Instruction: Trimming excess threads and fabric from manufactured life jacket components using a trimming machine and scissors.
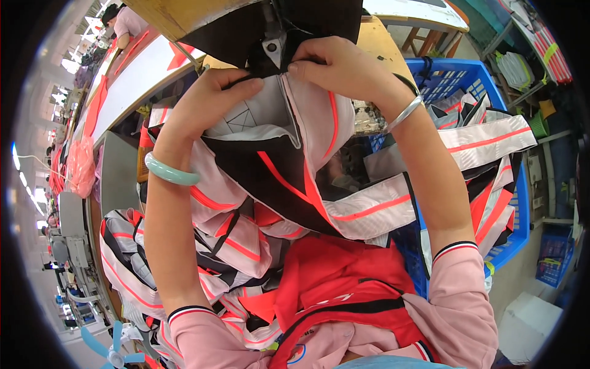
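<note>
Both my hands are raised to a machine with a black body (319,24) and a pointed metal foot (272,48). Between them hangs a sewn fabric piece (239,157) in white, grey and black with neon red stripes. My left hand (212,98) pinches its upper edge left of the foot. On the other side, my right hand (332,64) grips the edge with bent fingers close to the metal tip. A grey lining with dark lines shows in the fold, and a striped strap (375,206) trails to the right.
A blue plastic crate (522,209) on the right holds several similar striped pieces. More striped pieces (239,246) are heaped below my left arm. Another person (129,24) leans over a long white table (138,74) at the far left. A blue fan (115,352) stands lower left.
</note>
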`<act>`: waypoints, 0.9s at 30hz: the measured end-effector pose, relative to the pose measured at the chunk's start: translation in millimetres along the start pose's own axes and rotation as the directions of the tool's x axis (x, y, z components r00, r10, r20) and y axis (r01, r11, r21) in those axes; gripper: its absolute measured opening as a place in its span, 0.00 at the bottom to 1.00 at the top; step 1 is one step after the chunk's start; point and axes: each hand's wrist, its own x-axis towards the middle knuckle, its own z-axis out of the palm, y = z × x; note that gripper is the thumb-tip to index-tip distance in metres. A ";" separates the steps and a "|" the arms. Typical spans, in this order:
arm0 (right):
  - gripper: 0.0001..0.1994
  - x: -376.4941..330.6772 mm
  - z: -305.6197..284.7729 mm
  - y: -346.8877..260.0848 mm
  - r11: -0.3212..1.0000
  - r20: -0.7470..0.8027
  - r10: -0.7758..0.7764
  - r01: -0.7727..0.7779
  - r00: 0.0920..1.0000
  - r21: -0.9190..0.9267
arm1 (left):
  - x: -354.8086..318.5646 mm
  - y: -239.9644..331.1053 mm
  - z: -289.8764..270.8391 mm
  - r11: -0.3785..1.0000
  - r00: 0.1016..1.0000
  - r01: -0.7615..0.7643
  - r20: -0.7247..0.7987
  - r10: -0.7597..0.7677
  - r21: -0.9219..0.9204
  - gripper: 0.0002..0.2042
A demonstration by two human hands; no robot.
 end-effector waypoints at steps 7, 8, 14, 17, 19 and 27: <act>0.14 9.3 -6.9 6.7 1.000 -0.018 0.006 -0.006 1.000 0.005 | 9.5 2.4 -1.2 1.000 0.999 -0.020 -0.037 0.021 0.021 0.24; 0.14 8.8 -7.5 5.0 1.000 -0.001 0.021 -0.021 1.000 0.001 | 8.1 3.2 -0.7 1.000 0.999 -0.021 -0.047 0.021 0.001 0.23; 0.14 -36.0 -42.0 -15.9 0.980 0.007 0.121 -0.120 0.993 0.159 | -16.5 7.2 -2.4 0.998 0.999 -0.011 -0.041 0.008 -0.068 0.18; 0.09 -78.3 -21.9 -44.9 0.946 0.386 -0.321 0.276 0.865 0.169 | -45.0 25.2 7.3 0.972 0.962 -0.144 0.256 0.093 0.185 0.16; 0.16 -102.2 4.0 -80.2 0.927 0.284 -0.363 0.374 0.887 0.019 | -50.5 15.0 28.8 0.956 0.926 -0.270 0.305 0.224 0.116 0.13; 0.13 -109.7 63.7 -106.7 0.649 0.193 -0.439 0.458 0.878 -0.607 | -45.6 36.6 51.1 0.984 0.812 -0.023 0.571 0.122 -0.177 0.15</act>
